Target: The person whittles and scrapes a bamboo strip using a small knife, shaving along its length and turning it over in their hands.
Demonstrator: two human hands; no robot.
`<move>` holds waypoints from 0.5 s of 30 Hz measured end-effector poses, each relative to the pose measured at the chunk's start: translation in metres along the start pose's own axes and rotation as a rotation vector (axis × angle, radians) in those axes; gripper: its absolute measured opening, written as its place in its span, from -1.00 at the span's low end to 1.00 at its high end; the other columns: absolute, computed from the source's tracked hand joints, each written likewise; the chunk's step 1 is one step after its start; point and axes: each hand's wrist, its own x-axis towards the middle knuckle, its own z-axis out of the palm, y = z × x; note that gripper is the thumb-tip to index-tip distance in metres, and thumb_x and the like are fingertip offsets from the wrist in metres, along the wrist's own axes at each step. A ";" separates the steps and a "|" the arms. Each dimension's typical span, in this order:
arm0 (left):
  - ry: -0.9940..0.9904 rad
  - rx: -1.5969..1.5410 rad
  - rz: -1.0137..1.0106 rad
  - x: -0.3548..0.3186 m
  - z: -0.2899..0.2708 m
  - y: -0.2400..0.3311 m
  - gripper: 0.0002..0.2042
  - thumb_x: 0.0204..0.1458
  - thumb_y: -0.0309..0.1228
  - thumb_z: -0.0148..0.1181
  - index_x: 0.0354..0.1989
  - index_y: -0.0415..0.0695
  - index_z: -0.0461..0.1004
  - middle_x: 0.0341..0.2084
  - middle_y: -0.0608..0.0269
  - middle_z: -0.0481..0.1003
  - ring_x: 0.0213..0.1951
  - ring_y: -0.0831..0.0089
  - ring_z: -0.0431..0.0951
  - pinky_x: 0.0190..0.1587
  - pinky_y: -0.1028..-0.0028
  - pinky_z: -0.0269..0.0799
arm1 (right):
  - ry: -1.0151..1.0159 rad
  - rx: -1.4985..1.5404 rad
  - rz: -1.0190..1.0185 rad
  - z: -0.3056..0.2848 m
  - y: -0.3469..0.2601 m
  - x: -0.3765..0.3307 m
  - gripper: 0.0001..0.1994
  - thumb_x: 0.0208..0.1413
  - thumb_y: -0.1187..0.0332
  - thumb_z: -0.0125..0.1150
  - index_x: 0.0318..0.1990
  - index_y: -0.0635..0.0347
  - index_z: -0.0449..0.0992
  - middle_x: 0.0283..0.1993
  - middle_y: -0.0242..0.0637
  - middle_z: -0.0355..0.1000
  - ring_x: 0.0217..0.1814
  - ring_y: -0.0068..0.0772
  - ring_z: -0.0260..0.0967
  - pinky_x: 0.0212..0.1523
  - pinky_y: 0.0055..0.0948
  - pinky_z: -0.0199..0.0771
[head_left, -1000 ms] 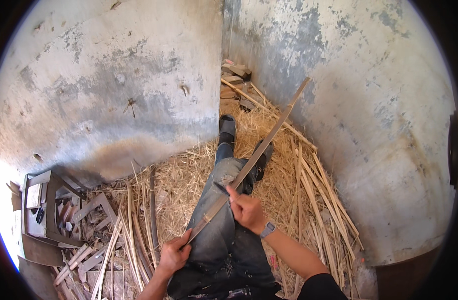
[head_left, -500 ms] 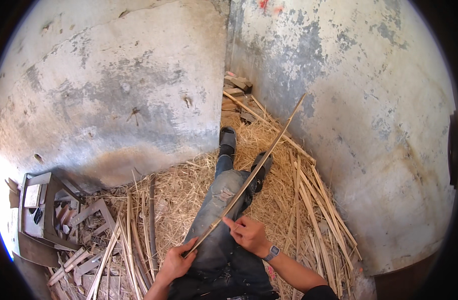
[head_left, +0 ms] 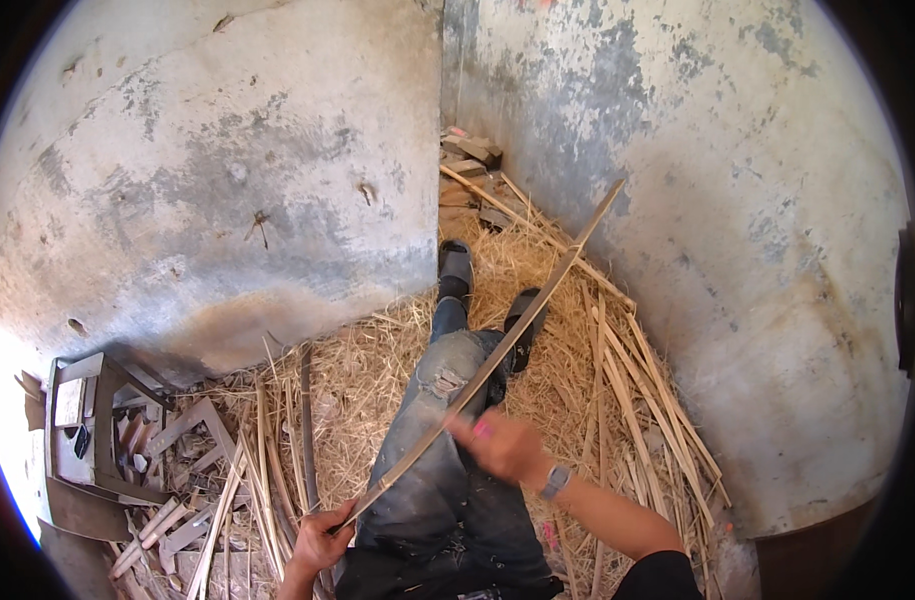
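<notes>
Hands — two — each in closed grip on one bamboo strip (head_left: 497,355): left hand (head_left: 322,540), right hand (head_left: 505,445).

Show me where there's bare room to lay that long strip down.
Little is bare. Loose straw between the left wall and the jeans leg is freest. Crowded: slats by the right wall, scraps near the left hand.

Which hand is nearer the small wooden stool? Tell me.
Left. The left hand grips the bamboo strip's lower end, nearer the wooden stool at left; the right hand is farther right, over the lap.
</notes>
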 end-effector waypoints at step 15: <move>0.080 0.119 0.141 0.001 -0.003 -0.007 -0.53 -0.06 -0.56 0.32 0.13 -0.30 0.64 -0.54 -0.07 0.56 -0.52 0.15 0.65 -0.40 0.29 0.53 | 0.052 -0.131 0.110 -0.012 0.057 0.011 -0.47 0.26 0.37 0.26 0.37 -0.38 0.55 -0.51 -0.34 0.29 -0.52 -0.29 0.33 -0.58 -0.24 0.36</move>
